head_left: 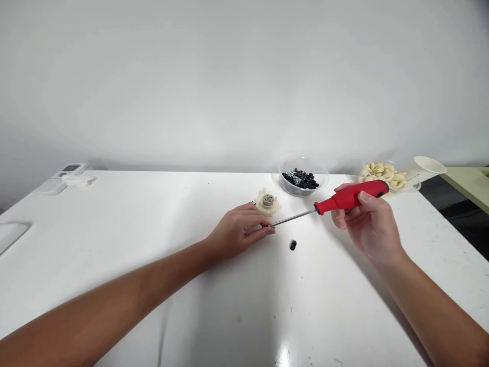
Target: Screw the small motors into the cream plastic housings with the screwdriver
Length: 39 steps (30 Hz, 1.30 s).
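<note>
My right hand [372, 224] is wrapped around the red handle of a screwdriver [340, 198], its metal shaft slanting down to the left. At the tip, the thumb and forefinger of my left hand [242, 229] are pinched together. Whatever is between those fingertips is too small to make out. Just beyond my left hand lies a cream plastic part [267, 202] with a round, holed grey centre. A small black piece [293, 245] rests on the table to the right of my left fingertips.
Behind the hands, a clear bowl [301, 191] holds black pieces and small silvery metal ones. Farther right are a tub of cream plastic parts [384, 175] and a tilted white cup [426, 171]. A white device with a small display [72, 168] sits at the table's [133, 219] far left.
</note>
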Motion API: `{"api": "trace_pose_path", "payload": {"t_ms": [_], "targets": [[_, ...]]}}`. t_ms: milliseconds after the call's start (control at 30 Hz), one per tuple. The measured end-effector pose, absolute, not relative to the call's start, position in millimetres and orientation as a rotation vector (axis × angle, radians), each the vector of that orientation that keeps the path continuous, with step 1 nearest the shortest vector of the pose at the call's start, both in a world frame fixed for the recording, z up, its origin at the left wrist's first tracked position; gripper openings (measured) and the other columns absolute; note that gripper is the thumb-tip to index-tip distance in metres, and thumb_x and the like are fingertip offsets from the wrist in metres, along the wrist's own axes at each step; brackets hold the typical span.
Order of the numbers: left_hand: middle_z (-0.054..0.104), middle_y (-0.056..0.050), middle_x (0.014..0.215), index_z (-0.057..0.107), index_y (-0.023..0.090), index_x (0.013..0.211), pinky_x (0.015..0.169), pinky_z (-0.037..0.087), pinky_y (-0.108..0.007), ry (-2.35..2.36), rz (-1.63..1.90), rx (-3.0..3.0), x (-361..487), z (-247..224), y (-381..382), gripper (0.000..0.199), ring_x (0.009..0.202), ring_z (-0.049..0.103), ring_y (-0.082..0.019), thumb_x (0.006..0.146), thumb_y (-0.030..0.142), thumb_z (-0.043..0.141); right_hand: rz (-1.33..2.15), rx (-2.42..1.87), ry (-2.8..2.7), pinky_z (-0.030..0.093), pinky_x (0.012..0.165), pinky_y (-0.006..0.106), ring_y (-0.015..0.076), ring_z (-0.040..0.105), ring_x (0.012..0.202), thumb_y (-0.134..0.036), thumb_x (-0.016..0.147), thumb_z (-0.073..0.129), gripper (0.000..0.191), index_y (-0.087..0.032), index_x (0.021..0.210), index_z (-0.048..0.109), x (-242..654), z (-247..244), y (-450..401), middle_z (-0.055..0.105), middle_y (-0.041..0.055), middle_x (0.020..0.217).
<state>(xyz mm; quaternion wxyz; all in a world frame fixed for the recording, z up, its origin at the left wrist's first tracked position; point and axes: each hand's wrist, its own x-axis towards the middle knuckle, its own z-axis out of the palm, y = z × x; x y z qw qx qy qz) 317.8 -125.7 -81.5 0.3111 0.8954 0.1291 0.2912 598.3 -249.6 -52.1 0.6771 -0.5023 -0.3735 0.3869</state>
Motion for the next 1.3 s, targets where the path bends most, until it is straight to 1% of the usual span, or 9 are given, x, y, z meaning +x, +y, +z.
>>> {"api": "trace_pose_path", "payload": {"t_ms": [300, 567, 700, 833, 900, 1033, 1167, 1300], "targets": [[0.076, -0.003, 0.08, 0.08, 0.02, 0.095, 0.08, 0.054, -0.03, 0.395, 0.69, 2.412, 316.4, -82.6, -125.9, 0.022, 0.084, 0.065, -0.018, 0.104, 0.035, 0.067, 0.82, -1.143, -0.888, 0.037, 0.05, 0.031, 0.0159, 0.055, 0.046, -0.043, 0.097, 0.067, 0.028, -0.017, 0.102, 0.077, 594.5, -51.3, -249.2, 0.066, 0.0026, 0.059], [0.077, -0.003, 0.085, 0.079, 0.02, 0.095, 0.082, 0.055, -0.03, 0.439, 0.616, 2.401, 316.5, -81.5, -125.6, 0.025, 0.089, 0.067, -0.019, 0.106, 0.035, 0.062, 0.817, -1.157, -0.871, 0.034, 0.049, 0.031, 0.0158, 0.052, 0.044, -0.042, 0.09, 0.071, 0.028, -0.017, 0.1, 0.079, 596.8, -51.5, -251.0, 0.067, 0.0036, 0.057], [0.076, -0.004, 0.083, 0.078, 0.02, 0.092, 0.081, 0.055, -0.031, 0.445, 0.604, 2.414, 317.0, -80.8, -125.7, 0.029, 0.089, 0.067, -0.02, 0.107, 0.035, 0.06, 0.816, -1.136, -0.89, 0.034, 0.049, 0.031, 0.0164, 0.053, 0.045, -0.039, 0.089, 0.071, 0.026, -0.017, 0.101, 0.08, 597.9, -51.3, -251.9, 0.067, 0.0039, 0.057], [0.076, -0.003, 0.081, 0.078, 0.019, 0.091, 0.081, 0.054, -0.031, 0.438, 0.605, 2.422, 317.4, -80.6, -125.8, 0.03, 0.088, 0.067, -0.02, 0.108, 0.035, 0.059, 0.809, -1.116, -0.912, 0.035, 0.048, 0.031, 0.0163, 0.054, 0.045, -0.04, 0.09, 0.072, 0.026, -0.017, 0.101, 0.08, 597.2, -50.3, -252.6, 0.067, 0.0038, 0.057], [0.077, -0.003, 0.084, 0.078, 0.019, 0.092, 0.082, 0.054, -0.031, 0.43, 0.604, 2.425, 317.3, -80.6, -126.1, 0.03, 0.089, 0.067, -0.019, 0.108, 0.035, 0.058, 0.804, -1.113, -0.921, 0.036, 0.048, 0.031, 0.0162, 0.054, 0.045, -0.042, 0.091, 0.072, 0.028, -0.017, 0.102, 0.08, 596.6, -50.6, -252.7, 0.067, 0.0035, 0.057], [0.08, -0.003, 0.091, 0.08, 0.02, 0.1, 0.083, 0.055, -0.031, 0.412, 0.629, 2.428, 316.6, -80.5, -126.9, 0.024, 0.092, 0.067, -0.019, 0.106, 0.035, 0.062, 0.78, -1.146, -0.918, 0.039, 0.048, 0.031, 0.0158, 0.055, 0.047, -0.042, 0.094, 0.073, 0.026, -0.017, 0.099, 0.08, 595.2, -53.4, -251.9, 0.068, 0.0032, 0.06], [0.08, -0.003, 0.088, 0.081, 0.021, 0.099, 0.082, 0.055, -0.031, 0.405, 0.64, 2.412, 316.7, -80.0, -127.0, 0.025, 0.089, 0.067, -0.019, 0.106, 0.036, 0.063, 0.748, -1.161, -0.901, 0.041, 0.047, 0.031, 0.0161, 0.057, 0.047, -0.041, 0.094, 0.074, 0.025, -0.017, 0.094, 0.081, 593.5, -53.6, -250.9, 0.069, 0.0038, 0.063], [0.079, -0.003, 0.086, 0.08, 0.02, 0.096, 0.082, 0.056, -0.03, 0.439, 0.716, 2.351, 317.4, -80.7, -126.9, 0.023, 0.086, 0.066, -0.018, 0.105, 0.035, 0.065, 0.714, -1.148, -0.847, 0.042, 0.047, 0.033, 0.018, 0.058, 0.047, -0.042, 0.089, 0.074, 0.027, -0.016, 0.091, 0.082, 592.9, -48.9, -250.6, 0.067, 0.0043, 0.06]]}}
